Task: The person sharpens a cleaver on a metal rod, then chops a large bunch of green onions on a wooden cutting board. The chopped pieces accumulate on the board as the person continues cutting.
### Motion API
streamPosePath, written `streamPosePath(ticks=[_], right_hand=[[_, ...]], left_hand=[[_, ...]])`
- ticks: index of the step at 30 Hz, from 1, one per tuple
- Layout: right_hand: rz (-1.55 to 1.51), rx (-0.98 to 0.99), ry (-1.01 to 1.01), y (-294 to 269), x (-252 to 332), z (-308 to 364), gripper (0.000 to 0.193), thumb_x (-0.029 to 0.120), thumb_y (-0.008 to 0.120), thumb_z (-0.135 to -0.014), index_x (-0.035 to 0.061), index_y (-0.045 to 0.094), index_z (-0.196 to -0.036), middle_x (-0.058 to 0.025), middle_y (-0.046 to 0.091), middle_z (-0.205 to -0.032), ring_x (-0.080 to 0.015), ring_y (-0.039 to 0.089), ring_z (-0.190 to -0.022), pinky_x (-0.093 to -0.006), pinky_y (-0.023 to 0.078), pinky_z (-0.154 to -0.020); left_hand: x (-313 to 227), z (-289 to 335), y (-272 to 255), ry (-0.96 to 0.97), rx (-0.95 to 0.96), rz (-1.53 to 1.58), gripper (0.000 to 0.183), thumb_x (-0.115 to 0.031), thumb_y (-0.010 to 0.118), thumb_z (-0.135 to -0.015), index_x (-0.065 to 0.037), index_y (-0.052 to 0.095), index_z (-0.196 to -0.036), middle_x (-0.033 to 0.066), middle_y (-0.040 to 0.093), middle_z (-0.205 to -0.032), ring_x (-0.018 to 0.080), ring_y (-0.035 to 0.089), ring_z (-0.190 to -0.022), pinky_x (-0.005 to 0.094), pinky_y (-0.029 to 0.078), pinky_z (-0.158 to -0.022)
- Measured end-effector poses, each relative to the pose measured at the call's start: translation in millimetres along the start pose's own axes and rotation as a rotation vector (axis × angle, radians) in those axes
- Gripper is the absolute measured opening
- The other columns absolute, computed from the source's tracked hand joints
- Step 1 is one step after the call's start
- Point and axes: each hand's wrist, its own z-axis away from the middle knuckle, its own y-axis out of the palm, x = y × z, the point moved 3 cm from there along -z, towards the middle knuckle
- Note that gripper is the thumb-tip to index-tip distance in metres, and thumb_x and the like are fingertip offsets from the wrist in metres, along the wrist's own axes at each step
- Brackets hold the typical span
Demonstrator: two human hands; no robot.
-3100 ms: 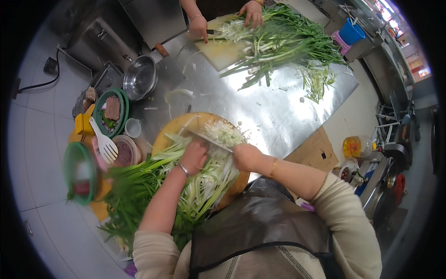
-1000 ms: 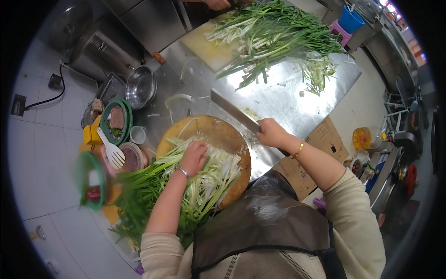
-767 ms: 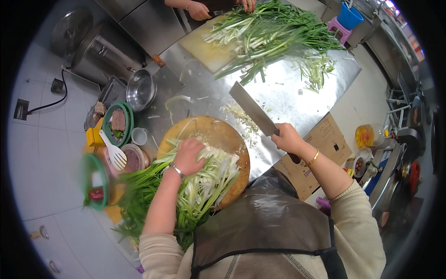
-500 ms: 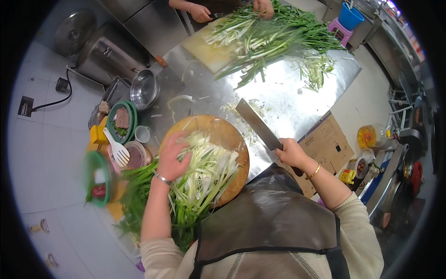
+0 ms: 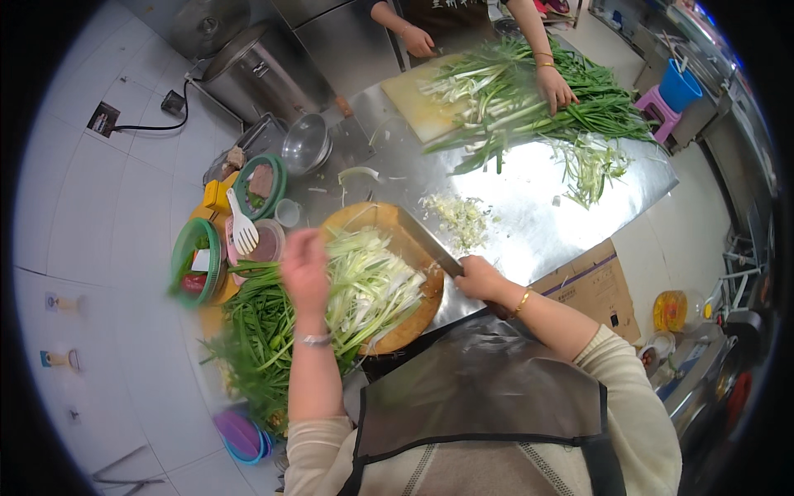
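Observation:
My right hand (image 5: 482, 279) is wrapped round the handle of a cleaver (image 5: 430, 242), whose blade slants over the right edge of a round wooden chopping board (image 5: 405, 335). On the board lies a thick heap of scallions (image 5: 376, 285), white ends to the right. Their green tops (image 5: 256, 331) hang off at the lower left. My left hand (image 5: 304, 269), smeared by motion, is at the heap's left side; its fingers cannot be made out clearly.
Across the steel table (image 5: 513, 215) a person's hand (image 5: 556, 87) touches a scallion pile (image 5: 529, 107) beside a pale cutting board (image 5: 409, 99). Pale scraps (image 5: 463, 221) lie near my cleaver. To the left are a green basket (image 5: 198, 260), a slotted spatula (image 5: 243, 223) and a metal bowl (image 5: 306, 145).
The cleaver has moved left, from beside the board to over its right edge. My left hand has shifted off the heap's top toward its left side. The view has turned slightly.

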Motion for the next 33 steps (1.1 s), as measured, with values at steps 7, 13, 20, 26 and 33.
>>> streamPosePath(ticks=[7, 13, 20, 26, 33], right_hand=[[0.025, 0.06, -0.049, 11, 5, -11, 0.025, 0.014, 0.057, -0.073, -0.0076, 0.063, -0.085, -0.0298, 0.062, -0.082, -0.0409, 0.064, -0.082, -0.0455, 0.051, -0.072], [0.045, 0.064, -0.011, 2, 7, -4, 0.023, 0.014, 0.057, -0.073, -0.0057, 0.066, -0.079, -0.0283, 0.063, -0.082, -0.0419, 0.064, -0.082, -0.0461, 0.052, -0.074], [0.068, -0.078, -0.09, 14, 6, -8, 0.026, 0.025, 0.065, -0.07, 0.0009, 0.069, -0.081, -0.0226, 0.066, -0.08, -0.0384, 0.065, -0.078, -0.0447, 0.053, -0.069], [0.063, -0.173, -0.114, 37, 17, 4, 0.016, 0.009, 0.064, -0.065, 0.0008, 0.069, -0.077, -0.0197, 0.067, -0.08, -0.0336, 0.066, -0.079, -0.0422, 0.053, -0.066], [0.217, -0.174, -0.119, 47, 39, 30, 0.016, 0.01, 0.063, -0.075, 0.0055, 0.073, -0.087, -0.0122, 0.07, -0.088, -0.0256, 0.068, -0.083, -0.0367, 0.054, -0.066]], left_hand=[[109, -3, 114, 0.276, 0.508, -0.903, 0.015, -0.017, 0.063, -0.078, -0.009, 0.066, -0.09, 0.0122, 0.058, -0.092, 0.0327, 0.053, -0.093, 0.0442, 0.041, -0.083], [130, 5, 102, 0.275, 0.538, -1.009, 0.011, -0.017, 0.065, -0.074, -0.01, 0.067, -0.083, 0.0093, 0.058, -0.092, 0.0288, 0.052, -0.098, 0.043, 0.039, -0.085], [154, -2, 51, 0.28, 0.646, -1.103, 0.008, -0.014, 0.063, -0.072, -0.007, 0.065, -0.075, 0.0117, 0.06, -0.087, 0.0339, 0.055, -0.089, 0.0464, 0.042, -0.078], [139, -9, -4, 0.311, 0.689, -0.922, 0.02, -0.004, 0.061, -0.078, 0.001, 0.054, -0.096, 0.0216, 0.051, -0.122, 0.0383, 0.046, -0.116, 0.0438, 0.035, -0.099], [116, 9, -29, 0.221, 0.507, -0.726, 0.032, -0.007, 0.05, -0.088, 0.004, 0.05, -0.118, 0.0196, 0.05, -0.124, 0.0333, 0.045, -0.119, 0.0407, 0.032, -0.103]])
